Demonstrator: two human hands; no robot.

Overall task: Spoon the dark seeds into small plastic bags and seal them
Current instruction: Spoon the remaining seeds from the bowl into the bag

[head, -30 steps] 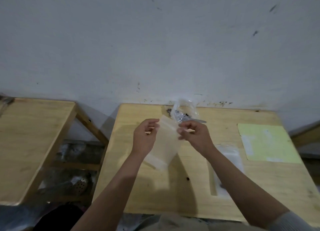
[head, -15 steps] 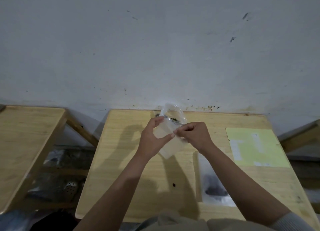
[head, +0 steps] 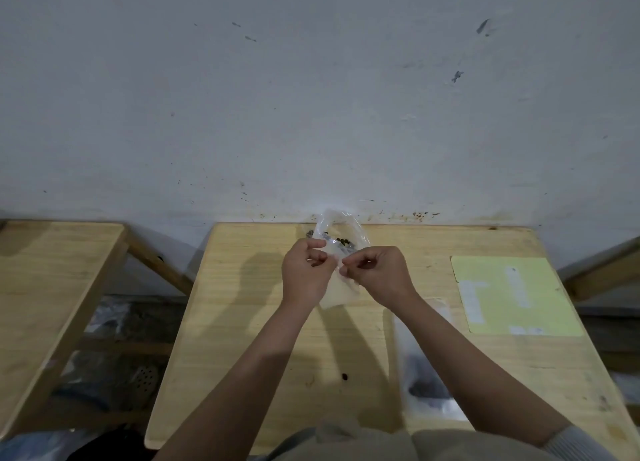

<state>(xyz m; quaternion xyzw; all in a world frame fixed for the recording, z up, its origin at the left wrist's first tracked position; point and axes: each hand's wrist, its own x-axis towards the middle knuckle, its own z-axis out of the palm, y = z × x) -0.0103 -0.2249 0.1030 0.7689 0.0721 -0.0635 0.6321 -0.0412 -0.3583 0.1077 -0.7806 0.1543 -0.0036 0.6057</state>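
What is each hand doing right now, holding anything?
Left hand: fingers curled, pinching the top edge of the small plastic bag.
Right hand: fingers curled, pinching the same bag's top edge from the other side.

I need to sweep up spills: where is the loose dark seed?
Head view: the loose dark seed lies on the wooden table near its front edge, between the forearms.

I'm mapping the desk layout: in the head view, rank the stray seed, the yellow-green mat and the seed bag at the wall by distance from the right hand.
From the right hand:
1. Seed bag, just behind, at the wall.
2. Yellow-green mat, to its right.
3. Stray seed, toward the near edge.
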